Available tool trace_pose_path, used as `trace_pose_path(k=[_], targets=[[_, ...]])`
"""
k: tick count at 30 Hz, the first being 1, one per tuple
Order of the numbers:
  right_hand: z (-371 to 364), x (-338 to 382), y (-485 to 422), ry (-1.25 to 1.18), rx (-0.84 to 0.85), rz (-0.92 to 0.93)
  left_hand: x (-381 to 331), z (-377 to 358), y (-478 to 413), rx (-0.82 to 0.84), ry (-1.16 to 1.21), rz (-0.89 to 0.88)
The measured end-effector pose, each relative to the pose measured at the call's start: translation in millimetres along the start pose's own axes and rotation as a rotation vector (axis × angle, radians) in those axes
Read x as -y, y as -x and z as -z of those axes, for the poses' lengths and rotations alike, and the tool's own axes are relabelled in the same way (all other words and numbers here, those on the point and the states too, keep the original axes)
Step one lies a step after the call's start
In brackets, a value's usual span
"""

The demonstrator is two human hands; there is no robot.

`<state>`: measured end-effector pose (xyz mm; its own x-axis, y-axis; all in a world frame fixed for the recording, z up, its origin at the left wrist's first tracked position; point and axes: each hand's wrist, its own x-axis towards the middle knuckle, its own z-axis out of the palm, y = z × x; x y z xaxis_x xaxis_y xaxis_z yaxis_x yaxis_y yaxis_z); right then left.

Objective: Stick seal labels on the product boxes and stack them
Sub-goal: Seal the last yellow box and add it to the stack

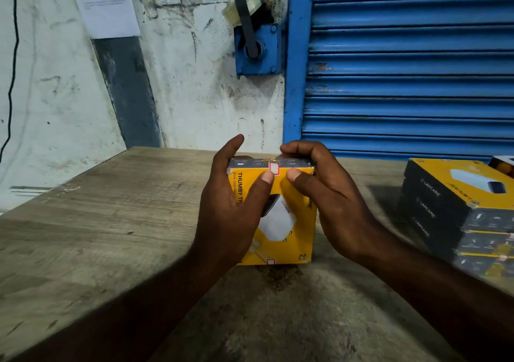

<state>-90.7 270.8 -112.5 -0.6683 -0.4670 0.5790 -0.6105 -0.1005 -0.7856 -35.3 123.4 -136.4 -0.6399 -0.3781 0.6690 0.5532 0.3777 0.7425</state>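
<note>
Upper right of frame: blue roller shutter [411, 63], closed.

Lower half: worn wooden tabletop [97, 236].

Right edge of frame: stack of product boxes [456, 208], yellow tops, dark sides, at least three high. Judged sealed and set aside, but blurred, so seals not confirmed.

Centre of frame: product box [281, 222], yellow face toward the camera, well apart from the stack. Lower edge on or just above the tabletop; cannot tell which.

Held from both sides:
- Left hand [233, 208] wrapped round the left side, fingers behind, thumb laid on the yellow face just beside the upper label.
- Right hand [328, 194] curled over the top right edge, fingers on the dark top, thumb on the yellow face to the right of the label.

Seal label [274, 168], white with red border, folded over the top edge between the two thumbs; looks stuck down.

Second seal label [271, 262] at the bottom edge, centre, also in place.

Judgement: sealing of this box nearly finished. Left to do: final rub-down, then transfer onto the stack. No unsealed boxes or label sheet in view, so remaining count not determinable.
</note>
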Motion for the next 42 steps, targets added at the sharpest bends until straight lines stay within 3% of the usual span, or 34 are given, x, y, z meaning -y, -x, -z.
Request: trace_pose_path(k=[6,14,30,42], targets=[[-6.7,-1.8,-1.1,0.11,-0.118,-0.005,-1.1,4.2,1.5,0.062,0.075,0.023],[-3.6,-1.4,0.0,0.083,-0.056,0.002,0.9,3.3,0.5,0.05,0.079,0.055],[-7.3,-4.1,-2.0,0.2,-0.112,0.025,1.6,4.1,-0.6,0.063,0.085,0.056],[-4.3,-5.8,-1.6,0.159,-0.074,0.075,2.2,-2.2,-0.3,-0.032,-0.024,0.006]])
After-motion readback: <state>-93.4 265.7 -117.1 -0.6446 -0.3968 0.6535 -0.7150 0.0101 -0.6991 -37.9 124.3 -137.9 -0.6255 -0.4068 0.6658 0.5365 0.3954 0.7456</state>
